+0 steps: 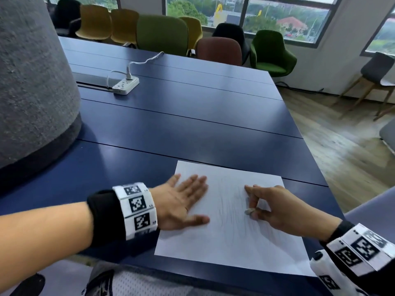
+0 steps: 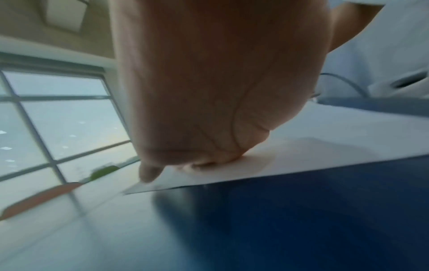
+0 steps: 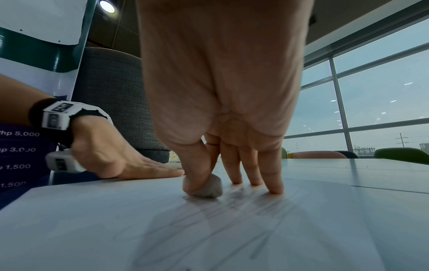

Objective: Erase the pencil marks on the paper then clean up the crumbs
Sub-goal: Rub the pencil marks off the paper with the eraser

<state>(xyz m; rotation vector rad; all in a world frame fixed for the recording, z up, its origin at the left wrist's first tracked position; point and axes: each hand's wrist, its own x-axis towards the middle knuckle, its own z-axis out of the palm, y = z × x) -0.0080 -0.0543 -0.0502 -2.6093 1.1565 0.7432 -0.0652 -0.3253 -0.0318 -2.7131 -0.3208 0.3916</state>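
A white sheet of paper (image 1: 230, 236) with grey pencil scribbles (image 1: 229, 207) lies on the dark blue table (image 1: 192, 129) near its front edge. My left hand (image 1: 183, 199) lies flat with straight fingers on the paper's left part, pressing it down; the left wrist view shows the palm (image 2: 220, 91) on the paper (image 2: 325, 146). My right hand (image 1: 275, 208) pinches a small grey eraser (image 1: 249, 211) between thumb and a finger, its tip on the paper among the marks. In the right wrist view the eraser (image 3: 210, 187) touches the sheet (image 3: 92, 220), other fingers (image 3: 274, 176) resting beside it.
A white power strip (image 1: 125, 84) with a cable lies far back on the table. A large grey fabric column (image 1: 32, 82) stands at the left. Coloured chairs (image 1: 162, 35) line the far side. The table's right edge drops to a wooden floor (image 1: 342, 146).
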